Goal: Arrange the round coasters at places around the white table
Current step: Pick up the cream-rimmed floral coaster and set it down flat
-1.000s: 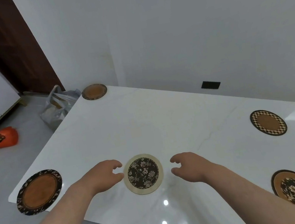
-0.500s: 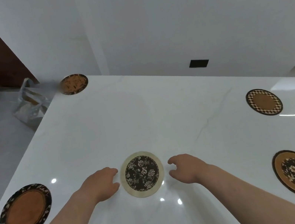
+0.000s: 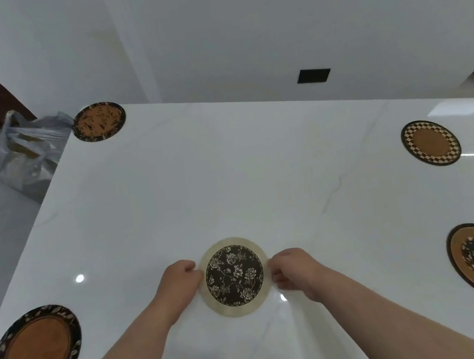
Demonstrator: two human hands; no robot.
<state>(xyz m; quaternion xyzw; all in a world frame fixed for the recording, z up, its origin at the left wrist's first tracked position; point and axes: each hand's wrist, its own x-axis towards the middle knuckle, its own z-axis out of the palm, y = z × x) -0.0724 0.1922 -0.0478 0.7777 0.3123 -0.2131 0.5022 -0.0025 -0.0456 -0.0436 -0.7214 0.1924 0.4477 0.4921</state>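
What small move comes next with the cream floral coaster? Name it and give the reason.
Probably let go and draw both hands back. The cream floral coaster lies flat near the table's near edge, pinched at its rim by the left hand and right hand; the four other coasters already sit spread around the edges.

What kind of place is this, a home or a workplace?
Probably a home dining area: a white marble-look table set with round coasters such as the checkered one, and a plastic bag on the tiled floor by a plain wall.
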